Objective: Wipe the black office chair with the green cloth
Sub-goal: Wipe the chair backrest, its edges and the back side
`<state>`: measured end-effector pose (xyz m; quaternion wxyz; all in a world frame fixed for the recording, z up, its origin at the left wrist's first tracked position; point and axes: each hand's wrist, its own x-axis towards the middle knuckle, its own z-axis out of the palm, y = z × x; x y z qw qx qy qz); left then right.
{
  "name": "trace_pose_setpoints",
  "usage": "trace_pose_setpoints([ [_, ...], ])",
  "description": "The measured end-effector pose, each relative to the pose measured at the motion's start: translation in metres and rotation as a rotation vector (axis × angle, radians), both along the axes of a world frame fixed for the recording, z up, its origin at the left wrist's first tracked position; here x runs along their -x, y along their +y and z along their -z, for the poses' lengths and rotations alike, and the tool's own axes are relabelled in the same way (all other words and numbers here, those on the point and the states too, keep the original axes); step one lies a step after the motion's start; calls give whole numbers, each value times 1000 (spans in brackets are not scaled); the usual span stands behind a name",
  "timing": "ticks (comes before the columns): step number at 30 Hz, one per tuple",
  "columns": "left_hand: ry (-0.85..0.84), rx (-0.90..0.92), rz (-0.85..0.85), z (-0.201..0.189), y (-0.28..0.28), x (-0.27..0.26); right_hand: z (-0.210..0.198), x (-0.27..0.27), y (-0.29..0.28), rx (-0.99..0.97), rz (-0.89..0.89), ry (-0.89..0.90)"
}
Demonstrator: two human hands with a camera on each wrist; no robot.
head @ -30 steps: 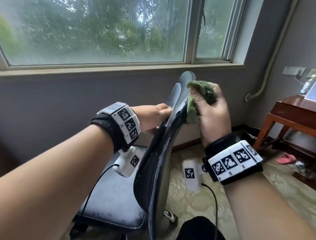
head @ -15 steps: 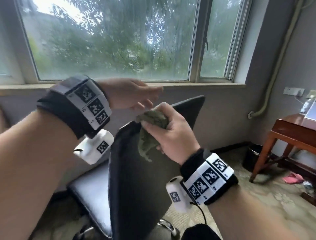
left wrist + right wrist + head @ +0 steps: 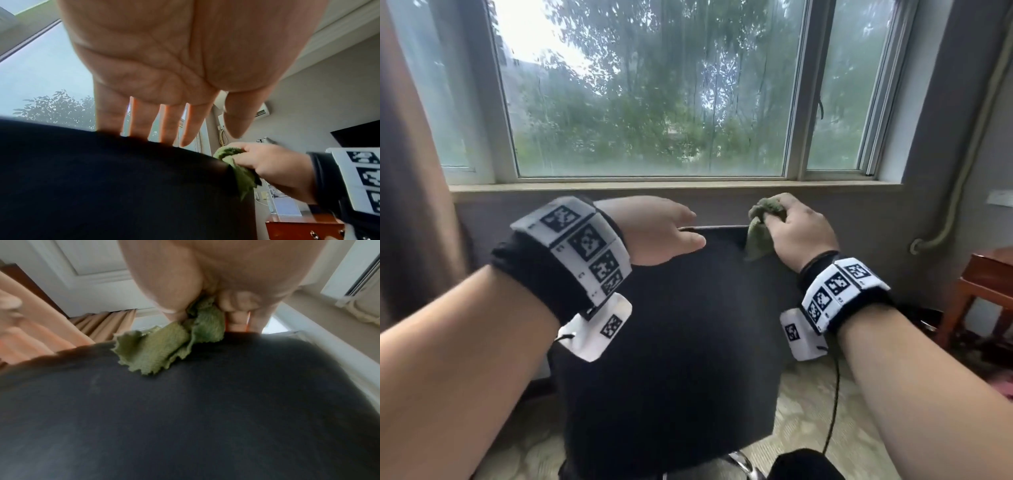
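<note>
The black office chair (image 3: 681, 335) faces away from me, its broad backrest (image 3: 102, 186) (image 3: 185, 418) filling the middle of every view. My right hand (image 3: 794, 233) grips the bunched green cloth (image 3: 760, 229) at the backrest's top right corner. The cloth (image 3: 164, 347) hangs over the top edge, seen too as a green cloth (image 3: 238, 170) held by the right hand (image 3: 271, 164). My left hand (image 3: 664, 229) is over the top edge at the left, fingers (image 3: 164, 123) straight and spread, their tips hidden behind the edge.
A window (image 3: 647, 89) and sill (image 3: 674, 186) stand right behind the chair. A brown curtain (image 3: 410, 154) hangs at the left. A red-brown wooden table (image 3: 983, 284) stands at the right, with a pipe (image 3: 962, 164) on the wall. Patterned carpet (image 3: 811, 411) covers the floor.
The chair has turned from edge-on to showing its back squarely to me. My right hand with the cloth went to the top right corner. My left hand let go and now reaches over the top edge.
</note>
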<state>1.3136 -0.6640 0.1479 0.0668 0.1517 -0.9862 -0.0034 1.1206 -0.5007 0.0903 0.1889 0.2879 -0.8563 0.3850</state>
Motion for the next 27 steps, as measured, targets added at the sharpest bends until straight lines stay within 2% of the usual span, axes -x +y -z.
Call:
trace_pose_setpoints([
  [5, 85, -147, -98, 30, -2, 8, -12, -42, -11, -179, -185, 70],
  [7, 133, -200, -147, 36, -10, 8, -20, -60, -13, -235, -334, 71],
  [10, 175, -215, -178, 40, -30, 2, -32, -79, -25, -213, -640, -61],
  [12, 199, -261, -198, 39, -46, -6, -39, -77, -33, -140, -770, -188],
  [15, 191, -284, -242, 44, -68, -22, -46, -70, -41, -63, -819, -327],
  [19, 199, -379, -437, 47, -79, -41, -27, -74, -72, -156, -881, -430],
  [24, 248, -427, -494, 45, -121, -55, -5, -96, -125, -40, -1061, -516],
  [27, 253, -553, -487, 46, -156, -71, 9, -109, -160, 5, -1161, -586],
])
